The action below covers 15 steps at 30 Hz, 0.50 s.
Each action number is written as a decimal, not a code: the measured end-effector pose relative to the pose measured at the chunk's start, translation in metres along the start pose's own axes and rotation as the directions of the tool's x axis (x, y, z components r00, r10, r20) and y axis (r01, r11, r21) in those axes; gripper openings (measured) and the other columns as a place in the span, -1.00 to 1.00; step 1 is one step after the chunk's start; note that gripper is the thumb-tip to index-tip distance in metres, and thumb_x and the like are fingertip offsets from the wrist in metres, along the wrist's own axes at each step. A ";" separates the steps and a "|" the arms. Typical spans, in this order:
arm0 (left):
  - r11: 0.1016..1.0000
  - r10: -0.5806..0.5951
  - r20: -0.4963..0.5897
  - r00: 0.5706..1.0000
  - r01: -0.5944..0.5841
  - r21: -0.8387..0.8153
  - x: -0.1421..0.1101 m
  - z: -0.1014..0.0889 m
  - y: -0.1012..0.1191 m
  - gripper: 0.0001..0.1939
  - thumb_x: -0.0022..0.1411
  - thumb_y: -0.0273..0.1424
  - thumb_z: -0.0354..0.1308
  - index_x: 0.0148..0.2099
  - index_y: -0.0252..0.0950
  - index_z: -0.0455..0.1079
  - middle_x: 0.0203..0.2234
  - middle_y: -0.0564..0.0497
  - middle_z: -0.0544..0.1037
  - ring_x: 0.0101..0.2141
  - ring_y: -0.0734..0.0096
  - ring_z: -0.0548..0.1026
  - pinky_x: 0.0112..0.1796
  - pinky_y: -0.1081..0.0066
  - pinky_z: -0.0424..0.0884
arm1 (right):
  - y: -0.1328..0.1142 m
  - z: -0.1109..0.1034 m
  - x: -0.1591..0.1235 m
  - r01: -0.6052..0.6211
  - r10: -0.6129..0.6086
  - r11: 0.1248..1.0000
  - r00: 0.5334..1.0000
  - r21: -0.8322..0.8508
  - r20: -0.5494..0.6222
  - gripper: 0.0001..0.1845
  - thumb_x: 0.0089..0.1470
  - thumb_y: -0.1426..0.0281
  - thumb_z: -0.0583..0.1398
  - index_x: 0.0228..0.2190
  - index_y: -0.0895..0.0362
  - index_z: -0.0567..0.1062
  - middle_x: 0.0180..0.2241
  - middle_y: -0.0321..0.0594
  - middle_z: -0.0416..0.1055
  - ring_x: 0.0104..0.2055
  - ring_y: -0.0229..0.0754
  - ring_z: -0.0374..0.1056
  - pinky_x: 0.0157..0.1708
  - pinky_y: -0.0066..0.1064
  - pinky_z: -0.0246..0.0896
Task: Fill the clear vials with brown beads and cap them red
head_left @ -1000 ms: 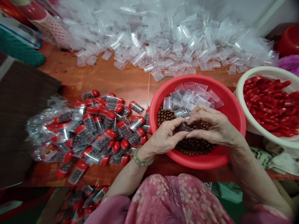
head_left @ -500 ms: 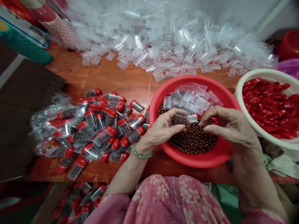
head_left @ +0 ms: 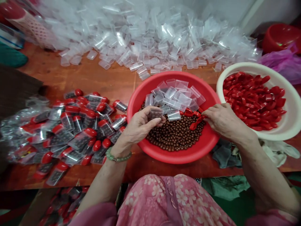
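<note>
My left hand [head_left: 135,127] is closed around a small clear plastic case [head_left: 155,113] with brown balls inside it. It is held over the left part of a red basin [head_left: 176,158]. At the basin's right side, my right hand [head_left: 227,121] pinches a red cap [head_left: 199,120], its fingertips partly hiding it. A few other red caps [head_left: 188,112] lie beside it. Glossy brown balls [head_left: 175,135] cover the basin's floor, and loose clear cases [head_left: 178,94] are heaped at its far side.
To the right stands a cream basin [head_left: 293,125] full of red caps [head_left: 256,97]. Filled cases with red caps [head_left: 82,135] lie piled on the left of the wooden table [head_left: 113,81]. A large heap of clear cases [head_left: 150,40] spreads along the back, near a purple bag [head_left: 282,64].
My right hand has moved from above the balls to the red caps at the basin's right side and taken hold of one. The left hand still holds the filled case. The view has shifted right.
</note>
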<state>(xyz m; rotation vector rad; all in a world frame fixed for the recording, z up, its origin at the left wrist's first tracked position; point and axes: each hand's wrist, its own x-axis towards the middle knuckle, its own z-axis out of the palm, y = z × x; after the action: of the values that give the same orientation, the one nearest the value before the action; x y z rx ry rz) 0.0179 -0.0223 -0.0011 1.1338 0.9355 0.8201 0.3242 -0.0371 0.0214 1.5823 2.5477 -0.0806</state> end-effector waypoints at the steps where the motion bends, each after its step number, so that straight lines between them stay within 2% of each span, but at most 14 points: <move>1: 1.000 -0.007 -0.011 1.000 0.007 0.018 0.000 0.000 0.001 -0.66 0.17 -0.30 0.37 -0.06 -0.33 0.42 -0.29 0.00 0.63 -0.23 0.43 0.62 -0.16 0.44 0.57 | -0.001 0.000 0.002 0.013 -0.013 1.000 1.000 -0.007 0.022 -0.76 0.25 0.49 0.09 -0.26 0.15 0.58 -0.33 -0.12 0.57 -0.21 -0.01 0.41 -0.18 -0.18 0.04; 6: 0.999 0.003 -0.046 0.999 -0.001 0.055 -0.001 0.002 0.004 -0.66 0.16 -0.29 0.38 -0.08 -0.32 0.43 -0.29 0.00 0.64 -0.23 0.40 0.63 -0.16 0.40 0.60 | -0.010 0.005 0.013 0.143 -0.152 0.987 0.982 0.079 0.115 -0.79 0.14 0.47 0.23 -0.18 0.06 0.59 -0.21 -0.11 0.52 -0.17 0.00 0.34 -0.19 -0.20 0.03; 9: 0.998 0.003 -0.053 0.999 0.001 0.069 -0.002 0.003 0.004 -0.65 0.17 -0.28 0.38 -0.06 -0.32 0.43 -0.29 0.00 0.64 -0.26 0.41 0.63 -0.17 0.39 0.60 | -0.015 0.013 0.017 0.182 -0.193 0.979 0.972 0.092 0.132 -0.83 0.13 0.50 0.22 -0.26 0.10 0.60 -0.18 -0.04 0.46 -0.10 0.05 0.31 -0.19 -0.20 0.07; 12: 0.997 0.011 -0.062 0.998 -0.006 0.082 -0.003 0.003 0.004 -0.65 0.18 -0.27 0.36 -0.05 -0.31 0.42 -0.29 -0.01 0.64 -0.28 0.41 0.63 -0.18 0.40 0.60 | -0.015 0.018 0.018 0.241 -0.259 0.954 0.962 0.180 0.083 -0.87 0.20 0.48 0.18 -0.31 0.13 0.56 -0.17 -0.03 0.44 -0.11 -0.01 0.31 -0.14 -0.22 0.15; 15: 0.997 0.015 -0.037 0.999 -0.012 0.073 -0.002 0.002 0.004 -0.65 0.18 -0.27 0.36 -0.05 -0.32 0.42 -0.29 -0.01 0.64 -0.25 0.40 0.63 -0.18 0.41 0.59 | -0.012 0.016 0.017 0.229 -0.242 0.893 0.970 0.388 -0.015 -0.86 0.26 0.40 0.16 -0.25 0.15 0.53 -0.22 -0.08 0.48 -0.16 -0.07 0.35 -0.11 -0.25 0.23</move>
<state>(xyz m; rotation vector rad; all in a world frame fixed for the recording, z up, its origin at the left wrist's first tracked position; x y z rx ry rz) 0.0187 -0.0244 0.0033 1.1925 0.9967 0.8257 0.3077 -0.0294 0.0031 1.3484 2.8113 -0.6727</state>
